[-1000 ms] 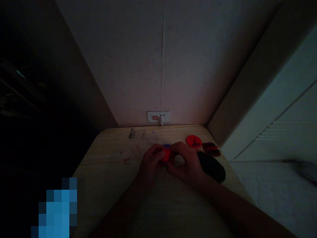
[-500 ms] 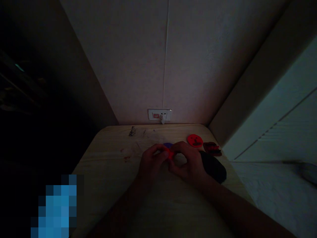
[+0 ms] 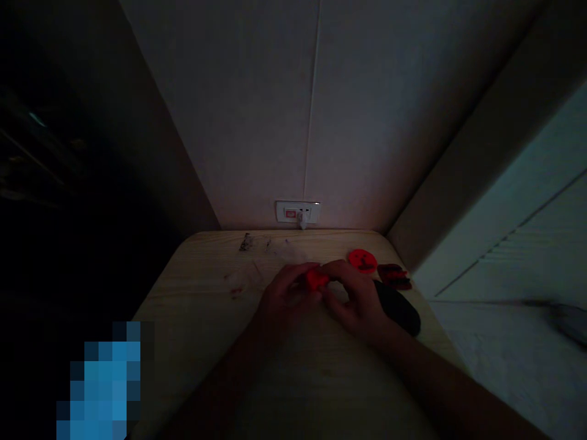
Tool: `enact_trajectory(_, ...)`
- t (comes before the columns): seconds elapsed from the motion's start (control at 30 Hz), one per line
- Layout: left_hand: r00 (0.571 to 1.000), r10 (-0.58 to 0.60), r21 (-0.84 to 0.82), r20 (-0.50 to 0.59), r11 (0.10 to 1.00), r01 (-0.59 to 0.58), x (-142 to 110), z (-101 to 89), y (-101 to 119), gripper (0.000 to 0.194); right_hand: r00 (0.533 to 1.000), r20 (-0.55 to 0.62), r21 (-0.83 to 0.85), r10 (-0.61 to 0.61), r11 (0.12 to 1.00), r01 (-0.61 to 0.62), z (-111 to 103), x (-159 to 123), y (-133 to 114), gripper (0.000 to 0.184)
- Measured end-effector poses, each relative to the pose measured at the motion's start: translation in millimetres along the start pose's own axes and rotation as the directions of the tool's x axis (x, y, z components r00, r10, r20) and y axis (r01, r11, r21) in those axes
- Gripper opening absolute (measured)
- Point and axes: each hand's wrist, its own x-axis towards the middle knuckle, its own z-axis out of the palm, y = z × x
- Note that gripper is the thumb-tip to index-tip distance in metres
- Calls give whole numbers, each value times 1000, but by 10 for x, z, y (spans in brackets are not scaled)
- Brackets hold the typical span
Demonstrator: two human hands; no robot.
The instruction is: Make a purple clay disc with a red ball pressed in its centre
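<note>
Between my two hands, above the wooden tabletop (image 3: 192, 318), is a small red lump of what looks like modelling clay (image 3: 317, 279). My left hand (image 3: 283, 296) pinches its left side with bent fingers. The thumb and fingers of my right hand (image 3: 355, 299) close on its right side. Beyond the right hand lies a flat red disc (image 3: 362, 261) with dark, face-like marks. Beside that disc is a dark red piece with black stripes (image 3: 394, 277). A dark, rounded oblong object (image 3: 400, 308) rests partly behind my right wrist.
A wall socket with a plug (image 3: 299, 212) sits just above the table's back edge. Dark and reddish smears (image 3: 245, 242) mark the tabletop. A pale panel (image 3: 513, 232) stands at the right, and a pixelated blue patch (image 3: 103, 382) covers the lower left.
The red lump has turned and shows more of itself between my fingers. A purple-blue piece seen behind the hands earlier is now hidden. The view has shifted slightly.
</note>
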Motion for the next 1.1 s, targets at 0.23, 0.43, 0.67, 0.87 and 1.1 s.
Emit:
enact_trajectory(0.23,996,-68,9,-55,998,69,-3,-2,13,27,974,31,211,224,951,-226,60,-36,31,13)
enact_trajectory(0.43,994,-37,22,-105,999,40,1,22,42,26,987,65,111,147,982,-154,42,-7,-2,25)
enact_trajectory(0.67,987,-60,11,-148,998,62,37,15,27,20,998,53,-86,34,996,-30,45,-15,52,36)
enact_trajectory(0.87,992,-44,106,-121,993,57,16,71,21,17,989,-9,-131,149,980,-148,101,-28,43,27)
enact_trajectory(1.1,987,-10,118,-159,993,29,20,40,0,21,974,-10,75,227,971,-226,130,-78,113,32)
